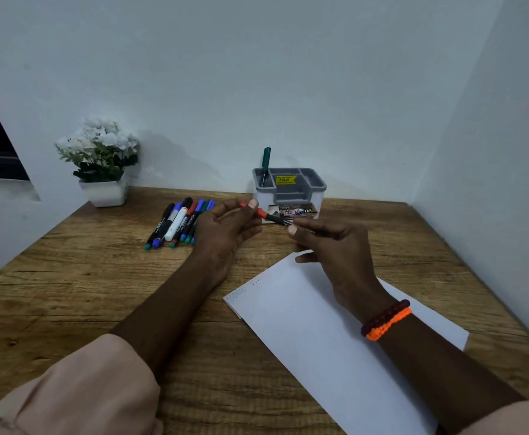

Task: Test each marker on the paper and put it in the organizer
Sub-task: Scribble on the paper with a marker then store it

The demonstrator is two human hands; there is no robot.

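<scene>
Red marker spans both hands, axis left-right: left hand pinches its cap, right hand grips barrel, above paper.

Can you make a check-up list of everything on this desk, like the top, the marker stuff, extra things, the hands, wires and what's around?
Surface: wooden desk.
Job's things: red marker held in both hands; marker pile at left; white paper under the right arm; grey organizer holding one green marker.
Clutter: potted white flowers.
Hands: left hand pinches the red cap end; right hand grips the barrel.
Cables: nothing seen.
Surroundings: pale walls.
</scene>
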